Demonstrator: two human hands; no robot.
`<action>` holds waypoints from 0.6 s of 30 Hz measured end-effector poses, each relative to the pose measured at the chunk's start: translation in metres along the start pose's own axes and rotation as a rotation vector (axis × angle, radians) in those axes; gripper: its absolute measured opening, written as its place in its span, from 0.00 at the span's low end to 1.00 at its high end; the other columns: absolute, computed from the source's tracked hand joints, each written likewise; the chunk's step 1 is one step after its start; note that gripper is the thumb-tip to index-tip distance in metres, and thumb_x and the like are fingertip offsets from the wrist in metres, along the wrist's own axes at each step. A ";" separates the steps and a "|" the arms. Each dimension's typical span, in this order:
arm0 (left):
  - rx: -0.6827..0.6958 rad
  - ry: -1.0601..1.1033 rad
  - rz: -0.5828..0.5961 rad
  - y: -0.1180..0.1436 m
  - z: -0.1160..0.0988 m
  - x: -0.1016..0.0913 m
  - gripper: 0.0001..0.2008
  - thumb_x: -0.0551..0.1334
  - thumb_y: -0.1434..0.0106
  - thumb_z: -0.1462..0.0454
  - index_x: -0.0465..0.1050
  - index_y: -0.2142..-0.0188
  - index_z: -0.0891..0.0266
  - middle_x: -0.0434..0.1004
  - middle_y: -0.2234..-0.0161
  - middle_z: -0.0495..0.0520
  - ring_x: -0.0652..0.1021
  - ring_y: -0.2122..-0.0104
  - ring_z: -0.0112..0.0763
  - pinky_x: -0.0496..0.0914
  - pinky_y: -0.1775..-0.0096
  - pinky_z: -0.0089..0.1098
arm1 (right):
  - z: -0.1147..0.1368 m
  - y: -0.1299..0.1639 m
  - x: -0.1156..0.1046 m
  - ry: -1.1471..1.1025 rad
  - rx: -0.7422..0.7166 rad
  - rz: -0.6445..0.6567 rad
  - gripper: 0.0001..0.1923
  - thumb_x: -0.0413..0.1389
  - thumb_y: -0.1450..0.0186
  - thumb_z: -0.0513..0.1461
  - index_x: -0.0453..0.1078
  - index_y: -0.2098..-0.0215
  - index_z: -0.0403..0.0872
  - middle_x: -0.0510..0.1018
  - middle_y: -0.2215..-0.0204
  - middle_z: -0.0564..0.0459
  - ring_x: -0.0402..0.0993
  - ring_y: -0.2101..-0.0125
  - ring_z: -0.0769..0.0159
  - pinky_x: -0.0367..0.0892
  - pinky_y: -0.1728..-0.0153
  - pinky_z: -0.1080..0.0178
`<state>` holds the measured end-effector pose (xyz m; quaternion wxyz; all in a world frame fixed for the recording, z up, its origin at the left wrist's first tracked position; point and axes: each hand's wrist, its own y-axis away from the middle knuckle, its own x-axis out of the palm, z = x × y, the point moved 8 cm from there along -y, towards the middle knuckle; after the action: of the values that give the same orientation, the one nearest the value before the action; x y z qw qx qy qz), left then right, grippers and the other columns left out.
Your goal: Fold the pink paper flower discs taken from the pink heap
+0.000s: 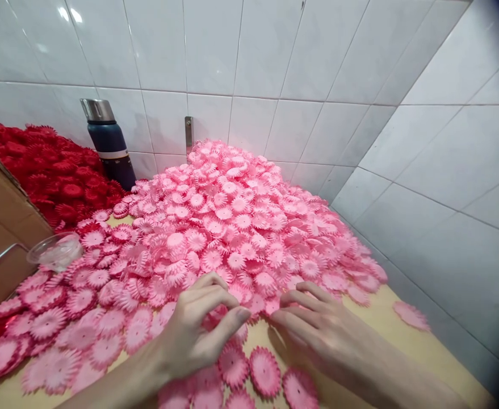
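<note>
A large heap of pink scalloped flower-shaped discs covers the tabletop in front of me. My left hand is at the heap's near edge, its fingers curled and the thumb tip close to the index finger. Pink discs show behind and below that thumb; whether one is pinched there is hard to make out. Across a small gap, my right hand has its fingers bent and spread toward the heap, with its thumb hidden. Below and between the hands lie several darker-edged pink discs.
A dark blue bottle with a steel cap stands by the tiled wall. Left of it rises a pile of red discs. A cardboard box and a clear plastic tub are at the left. One loose pink disc lies at the right.
</note>
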<state>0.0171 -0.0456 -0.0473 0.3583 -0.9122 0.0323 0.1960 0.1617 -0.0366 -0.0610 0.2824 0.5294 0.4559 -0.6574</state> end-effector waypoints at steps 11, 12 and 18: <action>-0.037 -0.020 -0.028 -0.001 0.002 -0.005 0.09 0.59 0.36 0.70 0.72 0.73 0.65 0.70 0.77 0.52 0.71 0.73 0.29 0.67 0.71 0.29 | 0.022 -0.001 -0.015 -0.319 -0.030 0.047 0.11 0.47 0.30 0.34 0.70 0.66 0.45 0.75 0.73 0.51 0.68 0.71 0.65 0.62 0.70 0.64; -0.037 -0.017 -0.030 -0.001 0.002 -0.005 0.09 0.59 0.36 0.70 0.72 0.73 0.65 0.70 0.77 0.52 0.71 0.73 0.29 0.67 0.71 0.29 | 0.023 0.000 -0.010 -0.340 -0.024 0.097 0.11 0.47 0.31 0.33 0.69 0.67 0.46 0.75 0.73 0.51 0.68 0.71 0.65 0.63 0.70 0.64; -0.022 -0.009 -0.025 0.000 0.002 -0.002 0.10 0.58 0.35 0.70 0.72 0.73 0.65 0.70 0.78 0.51 0.70 0.73 0.29 0.67 0.71 0.29 | 0.028 0.021 0.008 -0.357 -0.031 0.267 0.13 0.45 0.34 0.29 0.66 0.72 0.47 0.75 0.76 0.52 0.69 0.73 0.66 0.64 0.70 0.65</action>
<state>0.0147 -0.0441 -0.0479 0.3506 -0.9157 0.0173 0.1958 0.1655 -0.0696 -0.0746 0.4513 0.4560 0.3344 -0.6904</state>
